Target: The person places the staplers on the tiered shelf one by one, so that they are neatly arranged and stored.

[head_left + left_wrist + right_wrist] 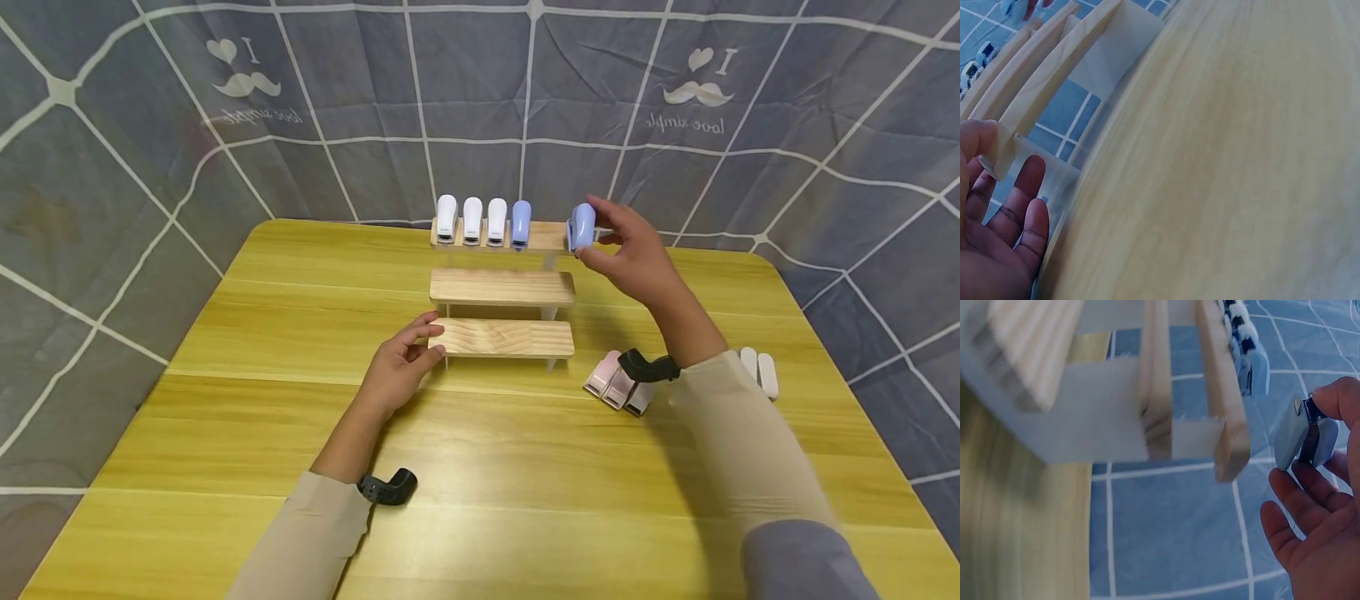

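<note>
My right hand (634, 255) pinches a blue stapler (582, 227) between thumb and fingers, beside the right end of the top wooden board (551, 237). In the right wrist view the same stapler (1305, 434) is held off to the side of that board's end. Three white staplers (472, 221) and a second blue stapler (521, 223) stand in a row on the top board. At the left end of the lowest board (510, 337) of the stepped display rack, my left hand (397, 367) grips the wood, its thumb (982, 132) on one face.
Two pink staplers (602, 373) and a grey one (640, 398) lie on the table (487, 483) beneath my right forearm. Two white staplers (767, 375) lie farther right, partly behind the sleeve. The middle board (502, 287) sits between the other two. A grey checked cloth (480, 92) hangs behind.
</note>
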The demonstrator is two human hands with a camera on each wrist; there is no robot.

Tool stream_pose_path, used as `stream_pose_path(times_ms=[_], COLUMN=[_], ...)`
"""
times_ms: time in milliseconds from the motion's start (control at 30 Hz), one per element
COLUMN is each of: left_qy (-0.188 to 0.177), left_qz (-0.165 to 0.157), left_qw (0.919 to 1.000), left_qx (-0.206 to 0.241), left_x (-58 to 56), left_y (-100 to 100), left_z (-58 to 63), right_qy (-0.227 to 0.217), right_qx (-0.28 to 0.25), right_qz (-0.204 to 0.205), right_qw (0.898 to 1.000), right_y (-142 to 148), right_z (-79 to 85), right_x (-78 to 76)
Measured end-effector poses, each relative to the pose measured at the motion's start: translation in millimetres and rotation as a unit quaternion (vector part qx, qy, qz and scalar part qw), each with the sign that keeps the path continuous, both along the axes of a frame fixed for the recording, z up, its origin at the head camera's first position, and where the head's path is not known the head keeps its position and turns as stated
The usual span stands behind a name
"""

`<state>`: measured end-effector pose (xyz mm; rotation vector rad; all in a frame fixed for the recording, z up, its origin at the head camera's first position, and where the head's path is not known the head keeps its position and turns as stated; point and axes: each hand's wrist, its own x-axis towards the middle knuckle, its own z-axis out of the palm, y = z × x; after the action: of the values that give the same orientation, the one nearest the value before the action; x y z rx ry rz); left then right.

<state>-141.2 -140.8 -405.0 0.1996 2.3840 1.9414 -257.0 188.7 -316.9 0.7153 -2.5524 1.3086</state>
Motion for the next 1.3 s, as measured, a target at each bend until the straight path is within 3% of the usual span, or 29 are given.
stream_pose_path(times_ms=[400, 800, 1033, 1300], left_qy=[-0.003, -0.001, 0.001, 0.013], left_qz=[0.0, 0.0, 0.005, 0.006], left_qw=[1.0, 1.0, 1.0, 0.9999], left_qx=[0.001, -0.004, 0.0, 0.004], left_x=[-0.4, -1.0, -14.7, -16.3], left_y=[-1, 0, -5, -7], left_z=[-0.9, -0.5, -28.2, -33.9], right_qy=[-0.014, -0.028, -0.028, -0.043], right_qx=[-0.011, -0.033, -0.005, 0.02], right_qz=[-0.001, 0.017, 0.018, 0.011], right_qw=[1.0, 0.999, 0.999, 0.999], right_y=[-33, -38, -38, -38], right_z=[-1.4, -10.5, -8.6, -7.4], right_x=[-20.2, -27.5, -25.3, -25.0])
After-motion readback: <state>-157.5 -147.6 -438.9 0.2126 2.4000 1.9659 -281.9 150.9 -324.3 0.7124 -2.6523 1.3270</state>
